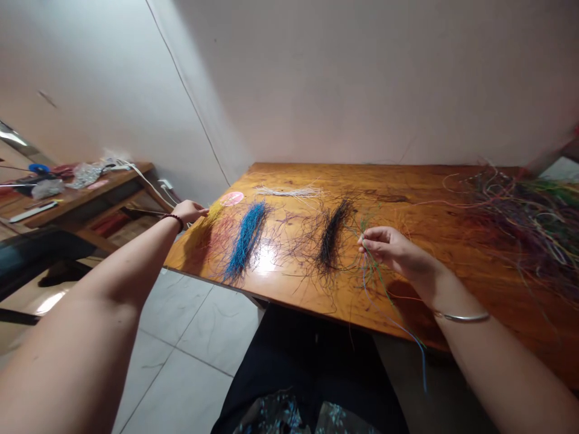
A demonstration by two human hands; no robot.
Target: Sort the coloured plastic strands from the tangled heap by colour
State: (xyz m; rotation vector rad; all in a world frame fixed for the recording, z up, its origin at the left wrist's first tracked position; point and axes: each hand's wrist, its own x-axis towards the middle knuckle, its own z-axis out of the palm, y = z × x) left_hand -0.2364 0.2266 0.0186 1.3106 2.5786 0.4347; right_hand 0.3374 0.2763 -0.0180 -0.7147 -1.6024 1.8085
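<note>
At the table's left edge my left hand [189, 211] reaches out with its fingertips together at a bundle of thin yellow wires [213, 212], apparently pinching a strand; the exact grip is too small to see. My right hand [384, 246] pinches a loose bunch of thin wires [371, 265], mostly green, with a long blue strand hanging over the front edge. Between the hands lie a blue wire bundle [248, 236] and a black wire bundle [333, 235]. Farther back is a white wire bundle [289, 192].
A big tangle of mixed-colour wires [534, 223] covers the right end of the wooden table [289, 289]. Beside the yellow bundle lies a pink round piece [231, 199]. Purple and reddish strands are scattered about. Another cluttered table [90, 202] stands at left; a wall rises behind.
</note>
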